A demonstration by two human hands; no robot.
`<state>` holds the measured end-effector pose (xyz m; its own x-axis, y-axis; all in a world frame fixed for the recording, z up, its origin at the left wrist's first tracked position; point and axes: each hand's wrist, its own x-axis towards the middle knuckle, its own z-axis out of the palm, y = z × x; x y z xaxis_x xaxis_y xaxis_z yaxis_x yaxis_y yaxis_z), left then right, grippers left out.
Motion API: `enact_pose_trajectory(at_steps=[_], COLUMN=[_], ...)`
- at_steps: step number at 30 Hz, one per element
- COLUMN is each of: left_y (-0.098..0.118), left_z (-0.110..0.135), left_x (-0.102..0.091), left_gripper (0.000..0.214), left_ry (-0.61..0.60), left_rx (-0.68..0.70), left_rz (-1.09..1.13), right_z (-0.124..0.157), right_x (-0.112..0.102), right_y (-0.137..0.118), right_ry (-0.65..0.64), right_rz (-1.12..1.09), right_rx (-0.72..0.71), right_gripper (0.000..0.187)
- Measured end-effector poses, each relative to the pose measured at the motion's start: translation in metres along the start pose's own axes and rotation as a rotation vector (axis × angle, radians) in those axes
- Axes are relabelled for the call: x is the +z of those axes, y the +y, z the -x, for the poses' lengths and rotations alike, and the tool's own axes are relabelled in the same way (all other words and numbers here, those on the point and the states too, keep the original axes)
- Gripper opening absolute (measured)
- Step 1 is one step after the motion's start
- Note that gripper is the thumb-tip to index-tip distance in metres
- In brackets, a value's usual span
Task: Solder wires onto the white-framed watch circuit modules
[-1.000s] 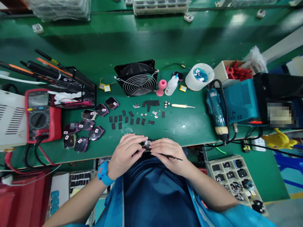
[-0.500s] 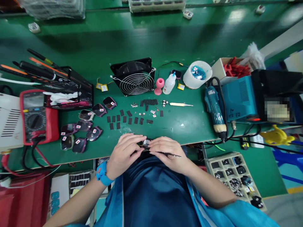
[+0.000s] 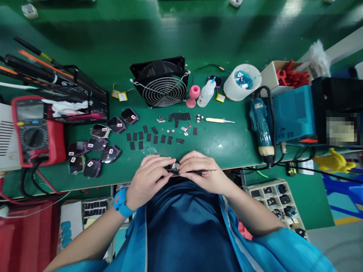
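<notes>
Dark device (image 3: 175, 166), between left hand (image 3: 151, 174) and right hand (image 3: 200, 172), both seemingly clamped on it

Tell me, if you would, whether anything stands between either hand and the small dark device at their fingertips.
Nothing visible does: the left hand and right hand meet at the small dark device from opposite sides. A slim dark tool juts from the right hand; its other end is hidden.

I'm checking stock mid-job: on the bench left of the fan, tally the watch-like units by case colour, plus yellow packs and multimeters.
Purple-cased units: 6
Pale-cased units: 2
Yellow packs: 2
Red multimeter: 1
Total: 11
</notes>
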<state>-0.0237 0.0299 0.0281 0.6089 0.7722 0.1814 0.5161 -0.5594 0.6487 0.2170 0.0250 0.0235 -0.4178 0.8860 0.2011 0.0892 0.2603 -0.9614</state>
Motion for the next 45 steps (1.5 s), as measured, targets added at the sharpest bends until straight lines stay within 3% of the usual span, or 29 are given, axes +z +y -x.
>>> enact_pose_trajectory(at_steps=[8,18,37,45], left_y=[-0.0008,-0.0019,-0.0001,-0.0005], left_z=[0.0000,-0.0013,-0.0036,-0.0039], left_x=[-0.0004,-0.0008,-0.0026,-0.0022], left_gripper=[0.012,0.012,0.017,0.012], left_ry=[0.011,0.015,-0.038,0.030], left_rx=[0.030,0.091,0.078,0.090], left_rz=[-0.014,-0.045,-0.062,-0.054], right_z=[0.0022,0.0038,0.0012,0.0048], right_x=[-0.0035,-0.0042,-0.0063,-0.0029], right_y=[0.0046,0.0064,0.0075,0.0081], right_ry=[-0.037,-0.014,-0.032,0.013], right_rz=[-0.083,-0.074,-0.051,-0.060], right_rx=[0.065,0.016,-0.003,-0.031], right_gripper=[0.007,0.006,0.010,0.013])
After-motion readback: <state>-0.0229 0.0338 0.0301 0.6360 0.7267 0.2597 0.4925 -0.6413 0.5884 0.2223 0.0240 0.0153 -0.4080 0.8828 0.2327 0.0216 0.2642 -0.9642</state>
